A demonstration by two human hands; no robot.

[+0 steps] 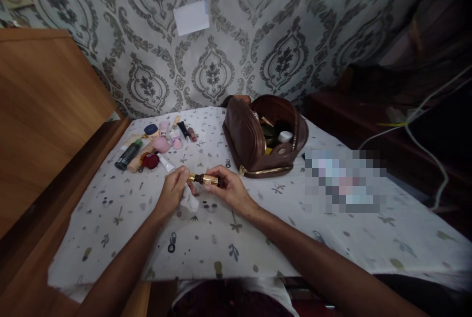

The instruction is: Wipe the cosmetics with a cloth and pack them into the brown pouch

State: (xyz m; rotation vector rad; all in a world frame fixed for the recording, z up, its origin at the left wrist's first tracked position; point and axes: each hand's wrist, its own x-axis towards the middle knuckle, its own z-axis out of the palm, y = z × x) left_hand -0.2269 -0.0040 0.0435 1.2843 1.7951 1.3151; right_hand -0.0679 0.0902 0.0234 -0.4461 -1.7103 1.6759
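Observation:
My right hand [232, 188] is closed around a small dark bottle [210, 180] with a shiny gold band, held sideways above the table. My left hand [172, 190] is closed at the bottle's gold-coloured neck end, and a crumpled white tissue [190, 201] hangs from its fingers. Whether the cap is on or off is hidden by the fingers. Behind my right hand stands a brown cosmetic bag [239, 132], unzipped, with a white-lidded jar [285, 136] and darker items inside. Just beyond my left hand lies a white tube [166, 163].
Toiletries lie grouped at the back left: a dark green bottle [128, 155], a blue-lidded jar [151, 131], a pink sponge [161, 144], a dark red round item [150, 160] and a black tube [183, 131]. A wooden panel [47, 100] borders the left. White cables [424, 135] hang at right.

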